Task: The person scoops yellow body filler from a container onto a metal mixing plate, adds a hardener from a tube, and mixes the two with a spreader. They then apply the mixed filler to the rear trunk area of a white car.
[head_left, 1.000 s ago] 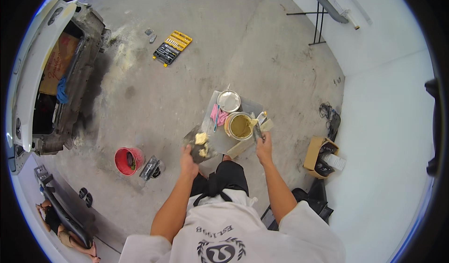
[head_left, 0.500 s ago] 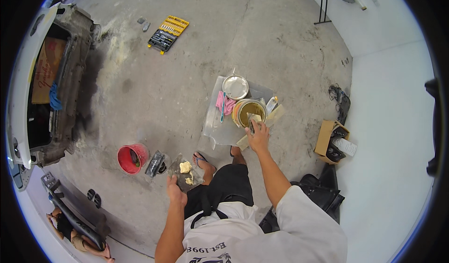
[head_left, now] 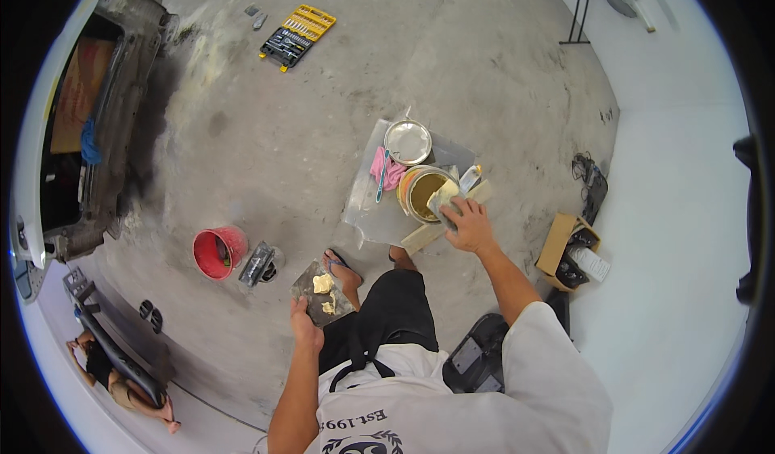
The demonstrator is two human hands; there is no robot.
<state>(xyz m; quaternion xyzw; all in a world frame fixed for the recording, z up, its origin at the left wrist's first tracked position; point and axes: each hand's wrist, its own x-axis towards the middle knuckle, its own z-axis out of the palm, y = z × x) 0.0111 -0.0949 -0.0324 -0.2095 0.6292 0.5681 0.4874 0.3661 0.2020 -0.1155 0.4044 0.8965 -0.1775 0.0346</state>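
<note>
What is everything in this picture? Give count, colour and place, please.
Sheet: one, grey, centre
Tin: one, orange-sided, on the sheet
Lid: one, silver, beyond the tin
Cloth: one, pink, left of the tin
Spreader: one, grey, at the tin's mouth
Board: one, grey, lower centre
Putty lumps: two, cream, on the board
Bucket: one, red, left of centre
Tool case: one, yellow-black, upper left
Box: one, brown, right
Car body: one, white-grey, far left
Rag: one, blue, on the car body
Slippers: two, black, lower left
Other person: one, partly in black, bottom left
Left hand: one, bare, holding the board
Right hand: one, bare, holding the spreader
</note>
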